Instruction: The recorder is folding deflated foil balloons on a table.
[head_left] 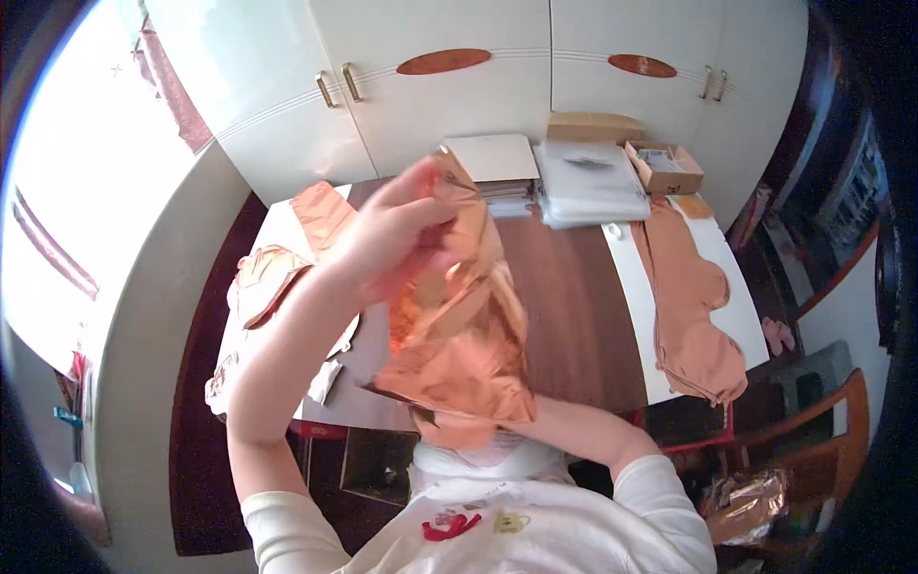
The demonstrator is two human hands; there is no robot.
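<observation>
A shiny copper-coloured foil balloon [469,344], uninflated and creased, hangs in front of me above the near part of the table. My left hand [416,225] is raised, its fingers closed on the upper part of the foil, slightly blurred. From the right, my right forearm [588,430] reaches in behind the lower end of the balloon, and the foil hides the fingers of that hand. Several flat foil balloons [684,297] with rounded lobes lie stacked on the right of the table. Folded ones [271,282] and a straight foil piece [323,215] lie on the left.
Clear plastic bags [593,182] are piled at the back, between a stack of flat card [492,158] and a small open carton [665,167]. White cupboards [449,96] stand behind the table [574,297]. A wooden chair [837,435] is at the right, near crumpled foil [751,502].
</observation>
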